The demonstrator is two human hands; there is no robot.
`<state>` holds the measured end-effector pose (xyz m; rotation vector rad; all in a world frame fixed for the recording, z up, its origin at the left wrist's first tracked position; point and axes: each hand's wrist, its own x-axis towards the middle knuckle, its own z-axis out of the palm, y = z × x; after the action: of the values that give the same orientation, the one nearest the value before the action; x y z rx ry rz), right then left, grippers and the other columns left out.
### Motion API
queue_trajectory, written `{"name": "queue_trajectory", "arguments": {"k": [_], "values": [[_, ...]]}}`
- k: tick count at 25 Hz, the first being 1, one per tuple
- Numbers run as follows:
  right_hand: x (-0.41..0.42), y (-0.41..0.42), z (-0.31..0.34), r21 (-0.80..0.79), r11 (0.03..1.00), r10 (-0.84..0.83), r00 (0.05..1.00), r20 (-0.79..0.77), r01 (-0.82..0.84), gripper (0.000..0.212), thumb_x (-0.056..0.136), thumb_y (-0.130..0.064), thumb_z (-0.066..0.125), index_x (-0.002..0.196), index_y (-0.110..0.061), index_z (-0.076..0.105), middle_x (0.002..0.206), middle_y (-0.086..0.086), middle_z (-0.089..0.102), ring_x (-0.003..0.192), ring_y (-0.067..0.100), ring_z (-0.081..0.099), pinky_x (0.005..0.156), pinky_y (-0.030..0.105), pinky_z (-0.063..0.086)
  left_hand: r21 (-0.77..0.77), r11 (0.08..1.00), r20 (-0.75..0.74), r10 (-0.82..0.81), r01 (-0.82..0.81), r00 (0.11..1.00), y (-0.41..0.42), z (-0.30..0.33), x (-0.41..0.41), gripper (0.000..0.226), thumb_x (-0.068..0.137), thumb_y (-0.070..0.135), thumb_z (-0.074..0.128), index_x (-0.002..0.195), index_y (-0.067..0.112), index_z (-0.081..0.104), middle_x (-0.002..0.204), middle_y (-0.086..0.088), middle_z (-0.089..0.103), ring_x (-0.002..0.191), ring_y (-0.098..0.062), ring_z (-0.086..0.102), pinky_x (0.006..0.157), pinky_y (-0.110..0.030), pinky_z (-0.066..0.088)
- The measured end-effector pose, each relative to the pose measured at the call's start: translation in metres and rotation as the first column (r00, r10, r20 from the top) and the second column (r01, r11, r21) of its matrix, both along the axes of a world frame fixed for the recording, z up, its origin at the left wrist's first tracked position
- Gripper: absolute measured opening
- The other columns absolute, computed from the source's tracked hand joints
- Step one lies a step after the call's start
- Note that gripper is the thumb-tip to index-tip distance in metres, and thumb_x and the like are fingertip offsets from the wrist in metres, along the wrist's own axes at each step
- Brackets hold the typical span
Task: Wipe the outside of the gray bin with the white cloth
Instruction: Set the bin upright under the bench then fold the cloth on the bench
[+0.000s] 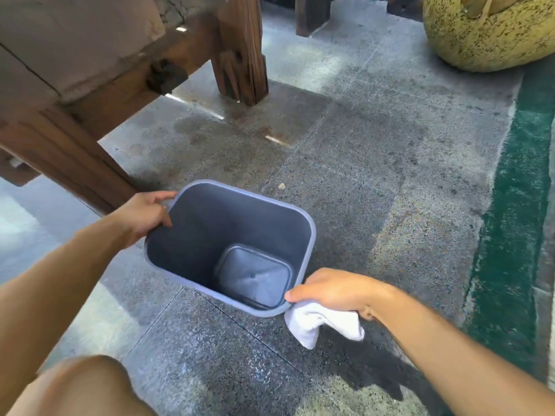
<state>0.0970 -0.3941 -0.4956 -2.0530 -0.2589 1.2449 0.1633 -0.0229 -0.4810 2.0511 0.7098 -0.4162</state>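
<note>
A: Where does the gray bin (231, 247) sit, and what hems it in?

B: Just below the middle of the frame, on the speckled stone floor (375, 163), mouth up toward the camera. A dark wooden table leg (69, 157) runs down the left of the frame, ending just beside the bin's upper-left corner. A second wooden leg (240, 55) stands at upper centre, well apart from the bin. Bare floor lies open above and to the right of the bin, out to a green strip (516, 235) along the right edge. A mottled yellow pot (486, 34) fills the upper right corner.

A: And the hands?

B: The left hand (144, 217) comes in from the lower left and grips the bin's upper-left rim, fingers curled over the edge into the opening. The right hand (333, 291) reaches in from the lower right at the bin's lower-right corner, fingers closed round the white cloth (318, 324), which is bunched beneath the palm and hangs down against the bin's outer wall. A bare knee (81, 388) shows at the bottom left.

A: How does the bin look?

B: Rectangular, with rounded corners and a rolled rim, its walls tapering to a smaller base. The inside is plain and holds nothing.
</note>
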Motion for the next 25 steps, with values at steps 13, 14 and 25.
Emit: {"name": "queue_trajectory", "arguments": {"k": [13,14,25], "values": [[-0.029,0.000,0.011,0.032,0.988,0.154,0.964,-0.218,-0.151,0.043,0.084,-0.056,0.065,0.100,-0.017,0.075,0.099,0.005,0.078,0.080,0.013,0.067,0.073,0.033,0.054,0.492,0.839,0.053,-0.296,0.233,0.954,-0.032,0.005,-0.052,0.053,0.095,0.019,0.059,0.147,0.010,0.049,0.147,-0.022,0.058,0.131,-0.044,0.055,0.109,-0.049,0.043],[-0.041,-0.003,0.016,0.046,0.998,-0.024,0.968,-0.249,0.037,0.030,0.089,-0.044,0.068,0.102,-0.018,0.075,0.100,0.006,0.078,0.082,0.012,0.068,0.075,0.030,0.055,0.447,0.862,0.040,-0.285,0.238,0.958,-0.041,0.014,-0.067,0.053,0.098,0.020,0.058,0.148,0.007,0.047,0.151,-0.023,0.053,0.136,-0.043,0.051,0.113,-0.047,0.039],[-0.153,0.061,0.227,0.176,0.483,-0.797,0.514,-0.317,0.858,0.027,0.095,-0.008,0.059,0.118,-0.019,0.070,0.115,-0.002,0.074,0.108,0.014,0.067,0.088,0.019,0.050,-0.464,0.593,-0.510,0.428,-0.658,0.746,-0.174,0.222,-0.239,0.041,0.104,0.043,0.056,0.101,0.003,0.066,0.076,-0.010,0.069,0.062,-0.024,0.067,0.059,-0.035,0.059]]}}
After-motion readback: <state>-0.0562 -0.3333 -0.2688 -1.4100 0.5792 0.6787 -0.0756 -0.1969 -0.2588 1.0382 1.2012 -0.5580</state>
